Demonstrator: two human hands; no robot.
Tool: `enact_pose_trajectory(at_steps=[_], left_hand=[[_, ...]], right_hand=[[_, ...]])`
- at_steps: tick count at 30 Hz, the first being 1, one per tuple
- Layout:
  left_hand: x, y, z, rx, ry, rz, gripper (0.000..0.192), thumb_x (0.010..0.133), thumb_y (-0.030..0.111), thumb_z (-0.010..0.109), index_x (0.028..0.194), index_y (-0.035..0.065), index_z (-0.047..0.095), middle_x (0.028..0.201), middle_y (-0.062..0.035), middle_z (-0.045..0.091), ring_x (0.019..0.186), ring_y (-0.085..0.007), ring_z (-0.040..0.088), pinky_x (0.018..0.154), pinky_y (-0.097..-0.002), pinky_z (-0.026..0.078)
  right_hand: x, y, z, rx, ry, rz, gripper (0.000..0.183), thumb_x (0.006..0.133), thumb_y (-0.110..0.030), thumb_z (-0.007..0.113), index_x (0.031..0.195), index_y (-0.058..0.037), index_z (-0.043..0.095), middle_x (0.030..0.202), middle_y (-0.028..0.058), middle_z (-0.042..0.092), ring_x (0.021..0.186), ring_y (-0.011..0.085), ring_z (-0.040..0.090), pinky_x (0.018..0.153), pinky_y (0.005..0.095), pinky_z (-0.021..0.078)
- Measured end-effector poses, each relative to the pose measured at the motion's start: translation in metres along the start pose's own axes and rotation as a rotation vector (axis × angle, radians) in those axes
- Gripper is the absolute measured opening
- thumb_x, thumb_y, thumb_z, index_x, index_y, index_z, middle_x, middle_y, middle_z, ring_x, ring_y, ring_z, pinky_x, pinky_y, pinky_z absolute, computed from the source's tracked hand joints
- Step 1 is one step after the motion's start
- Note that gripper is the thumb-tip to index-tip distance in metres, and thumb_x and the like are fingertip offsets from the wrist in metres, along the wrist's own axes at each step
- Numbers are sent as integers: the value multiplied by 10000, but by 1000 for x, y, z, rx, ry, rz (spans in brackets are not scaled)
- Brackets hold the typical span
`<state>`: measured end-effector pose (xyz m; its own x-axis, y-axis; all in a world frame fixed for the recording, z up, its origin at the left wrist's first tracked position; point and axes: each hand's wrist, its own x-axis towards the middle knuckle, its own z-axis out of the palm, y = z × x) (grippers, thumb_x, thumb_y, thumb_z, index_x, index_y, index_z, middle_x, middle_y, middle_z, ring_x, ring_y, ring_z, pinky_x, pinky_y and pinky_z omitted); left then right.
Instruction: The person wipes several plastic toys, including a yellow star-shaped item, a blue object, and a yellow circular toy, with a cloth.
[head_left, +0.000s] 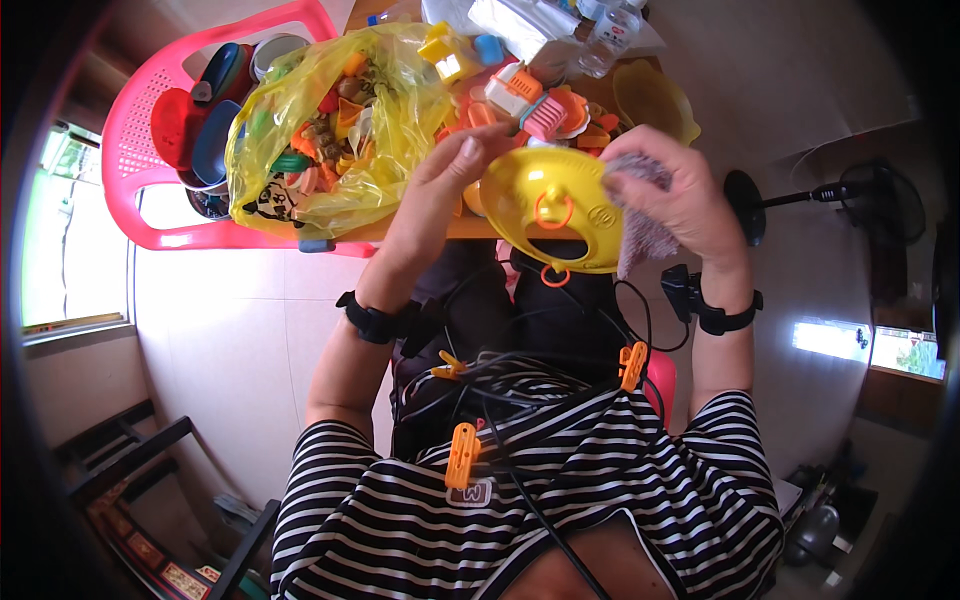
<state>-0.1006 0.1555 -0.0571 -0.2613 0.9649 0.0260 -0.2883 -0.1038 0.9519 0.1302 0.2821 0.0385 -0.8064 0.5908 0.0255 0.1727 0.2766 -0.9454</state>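
A yellow plastic toy lid or bowl with a large oval hole and orange rings is held up at the table's near edge. My left hand is at its far left rim, the fingers partly hidden behind it. My right hand grips a greyish-pink cloth against the yellow piece's right side. Just beyond lie colourful plastic toy pieces, among them a pink and white toy brush-like piece. To the left, a translucent yellow plastic bag lies open around many small toys.
A pink plastic chair at the left holds bowls and containers. Plastic bottles and white packaging stand at the table's far side. A translucent yellow bowl sits at the right. Black cables hang across my front, clipped with orange clips.
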Motion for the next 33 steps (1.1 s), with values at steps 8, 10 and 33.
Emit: enact_pose_trajectory(at_steps=[8, 10, 33], left_hand=[[-8, -11, 6, -8, -140, -124, 325, 1027, 324, 626, 1093, 14, 698, 967, 31, 682, 889, -58, 594, 818, -233, 477], [-5, -14, 4, -100, -36, -118, 310, 1046, 317, 598, 1077, 24, 696, 938, 32, 680, 847, -48, 599, 782, -225, 481], [7, -22, 1, -909, 338, -305, 384, 1081, 317, 474, 1328, 29, 538, 1337, -119, 628, 1229, -235, 607, 1119, -423, 455]], right_hand=[[4, 7, 23, -271, -136, 4, 153, 932, -67, 705, 1067, -34, 640, 964, -10, 634, 899, 53, 600, 821, 239, 507], [4, 8, 22, -165, -99, 40, 156, 941, -81, 706, 1073, -33, 638, 963, -11, 639, 893, 51, 601, 813, 235, 506], [-11, 42, 46, 324, 424, 13, 341, 936, -264, 767, 1160, -41, 639, 1014, -20, 639, 931, 47, 588, 819, 206, 489]])
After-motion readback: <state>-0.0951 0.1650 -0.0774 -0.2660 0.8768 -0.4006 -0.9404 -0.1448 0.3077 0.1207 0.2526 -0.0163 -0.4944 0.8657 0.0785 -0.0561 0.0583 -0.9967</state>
